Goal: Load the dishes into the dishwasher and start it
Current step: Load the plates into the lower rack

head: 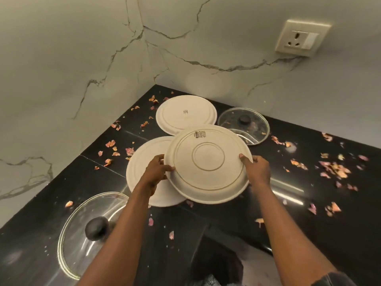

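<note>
— Where's the plate you're after?

— Centre of the frame. My left hand (158,168) and right hand (254,165) each close on an opposite rim of the upside-down plate (208,162), tilted above the black counter (309,213).

— Any writing?

— A barcode sticker (200,134) near its top edge, too small to read. The plate at upper centre (185,114) bears a faint maker's mark, unreadable.

— Count them.

— Three plates; the third (144,172) lies under my left hand. Two glass lids: lower left (90,232), right of centre (244,125). Dry petals (334,169) scattered around. One wall socket (296,39), upper right.
</note>
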The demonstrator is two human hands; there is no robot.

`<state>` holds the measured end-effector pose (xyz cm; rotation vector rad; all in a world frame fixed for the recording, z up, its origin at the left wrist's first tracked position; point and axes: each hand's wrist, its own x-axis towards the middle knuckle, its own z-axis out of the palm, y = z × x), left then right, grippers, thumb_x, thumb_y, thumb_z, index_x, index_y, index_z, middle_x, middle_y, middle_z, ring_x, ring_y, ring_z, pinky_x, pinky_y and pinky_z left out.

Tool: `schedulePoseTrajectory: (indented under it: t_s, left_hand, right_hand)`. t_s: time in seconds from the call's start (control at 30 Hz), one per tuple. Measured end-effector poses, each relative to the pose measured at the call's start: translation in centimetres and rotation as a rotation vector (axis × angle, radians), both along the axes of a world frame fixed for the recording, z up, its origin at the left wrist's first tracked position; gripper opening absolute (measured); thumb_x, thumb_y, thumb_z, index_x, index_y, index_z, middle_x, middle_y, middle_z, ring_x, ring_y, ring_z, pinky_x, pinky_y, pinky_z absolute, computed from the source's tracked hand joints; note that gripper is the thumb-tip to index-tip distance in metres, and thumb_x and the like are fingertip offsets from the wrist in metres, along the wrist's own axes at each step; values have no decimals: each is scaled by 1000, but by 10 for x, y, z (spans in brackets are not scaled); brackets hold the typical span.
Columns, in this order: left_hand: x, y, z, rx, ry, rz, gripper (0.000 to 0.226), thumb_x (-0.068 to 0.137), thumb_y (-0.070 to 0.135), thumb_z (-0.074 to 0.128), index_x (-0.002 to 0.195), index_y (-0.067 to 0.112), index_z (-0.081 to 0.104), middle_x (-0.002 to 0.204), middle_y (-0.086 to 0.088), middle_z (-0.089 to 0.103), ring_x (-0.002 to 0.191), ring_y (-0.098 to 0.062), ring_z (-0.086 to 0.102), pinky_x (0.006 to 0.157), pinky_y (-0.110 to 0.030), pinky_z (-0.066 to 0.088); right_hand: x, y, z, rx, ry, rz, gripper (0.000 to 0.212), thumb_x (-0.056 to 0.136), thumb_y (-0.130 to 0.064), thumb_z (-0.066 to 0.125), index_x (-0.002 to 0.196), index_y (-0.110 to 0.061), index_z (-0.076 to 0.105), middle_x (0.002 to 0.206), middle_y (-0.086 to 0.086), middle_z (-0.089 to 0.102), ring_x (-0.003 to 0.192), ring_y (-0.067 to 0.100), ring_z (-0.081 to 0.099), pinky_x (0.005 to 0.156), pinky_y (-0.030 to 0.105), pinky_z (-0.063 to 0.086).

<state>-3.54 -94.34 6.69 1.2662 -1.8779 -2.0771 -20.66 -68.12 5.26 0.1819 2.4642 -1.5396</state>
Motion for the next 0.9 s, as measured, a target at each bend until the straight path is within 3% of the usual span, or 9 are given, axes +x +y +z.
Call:
schedulePoseTrajectory:
  t_s: [0.07, 0.17, 0.3, 0.37, 0.47, 0.67, 0.77, 0.9]
  left_hand:
    - [-3, 23, -1, -146, -54, 0, 52, 91, 27, 71, 136, 12, 49, 128, -1, 56, 112, -25, 55, 94, -46, 51]
    - [-7, 55, -11, -335, -77, 17, 54, 89, 41, 70, 129, 8, 56, 124, -5, 62, 108, -28, 60, 98, -47, 50]
    - [-11, 117, -18, -429, -107, -152, 60, 82, 55, 71, 120, 10, 60, 112, -8, 68, 100, -31, 64, 85, -46, 55]
    - [-11, 153, -17, -451, -80, -237, 58, 83, 53, 72, 116, 7, 59, 108, -6, 67, 95, -28, 64, 77, -40, 52]
    - [-11, 210, -17, -529, -37, -402, 55, 83, 51, 73, 114, 6, 64, 106, -8, 70, 94, -26, 67, 67, -34, 45]
    - [15, 337, -17, -607, 36, -578, 49, 89, 36, 73, 126, 7, 59, 112, -4, 64, 102, -26, 61, 83, -41, 47]
    - [37, 401, -29, -600, 58, -644, 43, 87, 35, 75, 120, 11, 66, 105, 0, 67, 97, -22, 62, 82, -40, 50]
    - [79, 486, -49, -511, 24, -675, 49, 86, 39, 74, 125, 13, 61, 115, -3, 67, 104, -27, 63, 78, -39, 49]
  right_hand:
    - [19, 26, 8, 21, 22, -48, 41, 89, -42, 72, 116, -12, 64, 104, 2, 64, 92, 22, 58, 73, 31, 38]
    - [51, 70, 14, 65, 36, -86, 38, 88, -46, 73, 106, -15, 62, 102, 1, 66, 89, 20, 61, 68, 32, 44]
    - [96, 148, 19, 119, 69, -188, 36, 88, -43, 74, 104, -13, 64, 96, 1, 64, 86, 20, 58, 67, 29, 40]
    - [117, 190, 19, 103, 75, -232, 31, 89, -39, 74, 102, -12, 65, 95, 1, 65, 86, 20, 59, 66, 27, 40]
    - [149, 257, 10, 109, 54, -343, 42, 86, -43, 75, 109, -9, 69, 99, 4, 70, 89, 22, 63, 72, 29, 42]
    - [212, 374, -16, 135, 13, -473, 46, 85, -42, 77, 109, -5, 67, 100, 9, 69, 93, 26, 63, 74, 31, 43]
    - [254, 441, -34, 134, -28, -515, 49, 84, -45, 77, 104, -2, 66, 95, 10, 68, 91, 27, 65, 70, 31, 42]
    - [308, 525, -51, 168, -75, -545, 43, 85, -47, 76, 89, -8, 59, 79, 4, 58, 78, 24, 56, 64, 34, 41]
